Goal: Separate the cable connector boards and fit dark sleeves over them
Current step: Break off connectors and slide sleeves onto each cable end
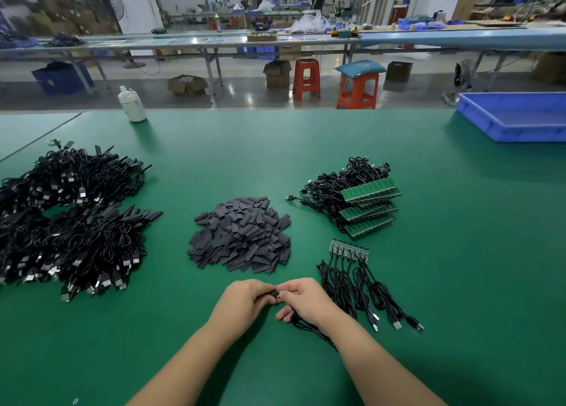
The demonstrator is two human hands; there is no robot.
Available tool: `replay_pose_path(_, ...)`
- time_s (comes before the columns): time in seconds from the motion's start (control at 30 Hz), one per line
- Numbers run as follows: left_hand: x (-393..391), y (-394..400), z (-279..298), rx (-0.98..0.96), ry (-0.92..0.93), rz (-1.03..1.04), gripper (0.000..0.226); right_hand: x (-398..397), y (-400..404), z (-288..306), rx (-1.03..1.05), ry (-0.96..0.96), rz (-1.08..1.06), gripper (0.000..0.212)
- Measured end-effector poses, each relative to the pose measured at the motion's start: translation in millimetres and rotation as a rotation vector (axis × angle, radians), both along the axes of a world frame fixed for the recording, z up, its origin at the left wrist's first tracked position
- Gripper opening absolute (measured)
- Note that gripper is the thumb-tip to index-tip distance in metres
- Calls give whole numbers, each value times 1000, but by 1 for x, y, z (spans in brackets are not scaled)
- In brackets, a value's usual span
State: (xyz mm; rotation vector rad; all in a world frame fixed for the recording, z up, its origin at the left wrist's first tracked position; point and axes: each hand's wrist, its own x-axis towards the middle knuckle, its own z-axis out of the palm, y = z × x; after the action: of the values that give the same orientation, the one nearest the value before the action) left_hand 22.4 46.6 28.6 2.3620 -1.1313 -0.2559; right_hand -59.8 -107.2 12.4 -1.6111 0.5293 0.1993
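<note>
My left hand (245, 298) and my right hand (306, 298) meet near the table's front edge. My left hand pinches a dark sleeve (271, 295). My right hand pinches a small connector board (278, 294) at the sleeve's mouth, and its black cable (306, 326) trails under my right wrist. A heap of loose dark sleeves (240, 235) lies just beyond my hands. To the right lies a joined strip of boards with cables (349, 249), and behind it a stack of green board panels with cables (367, 206).
A large pile of sleeved black cables (70, 218) fills the left of the green table (459, 252). A white bottle (132, 104) stands at the far edge. A blue tray (514, 116) sits at the far right. Stools and benches lie beyond.
</note>
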Motion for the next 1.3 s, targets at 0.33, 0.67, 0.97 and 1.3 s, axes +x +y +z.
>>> replay_pose_path(0.33,1,1,-4,-30,-52,2,16,-2,2,7,22,-10,-2,21)
replay_pose_path(0.67,-2,5,-5,-150,133,80,12,-3,1,9,58,-21,6,16)
replay_pose_path(0.97,-5,4,-5,-156,81,79,13,-3,0,11,44,-14,35,20)
replay_pose_path(1.3,-3,-12,2,286,-200,-115,30,-6,4,12,-1,-24,96,37)
